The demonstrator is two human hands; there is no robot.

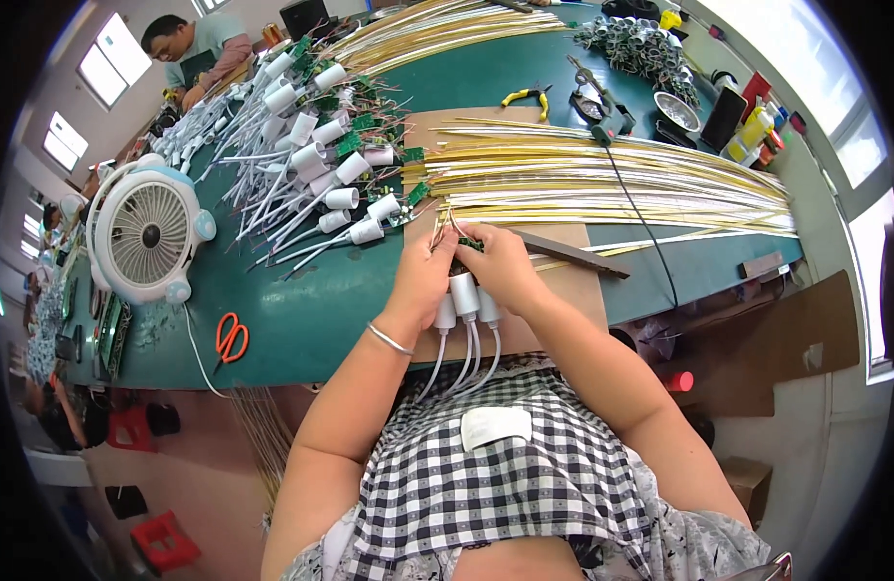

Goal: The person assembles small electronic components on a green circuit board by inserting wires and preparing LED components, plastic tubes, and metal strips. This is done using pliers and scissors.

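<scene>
My left hand (428, 276) and my right hand (505, 266) meet over a brown board (573, 290) at the table's near edge. Between the left fingertips, thin wires (448, 215) stick up, pinched. The right fingertips close on a small green circuit board (471, 244), partly covered by the fingers. Just below them, white cylindrical housings (463, 293) lie side by side. Their white cables (471, 353) trail toward my lap. Both palms hide part of the outer housings. A dark flat bar (573, 254) lies beside my right hand.
A heap of white housings with cables and circuit boards (311, 160) lies ahead left. Long yellow and white strips (612, 179) spread right. Around them are a fan (149, 232), orange scissors (231, 341), yellow pliers (526, 97) and a black cord (646, 228). A person (200, 58) sits far left.
</scene>
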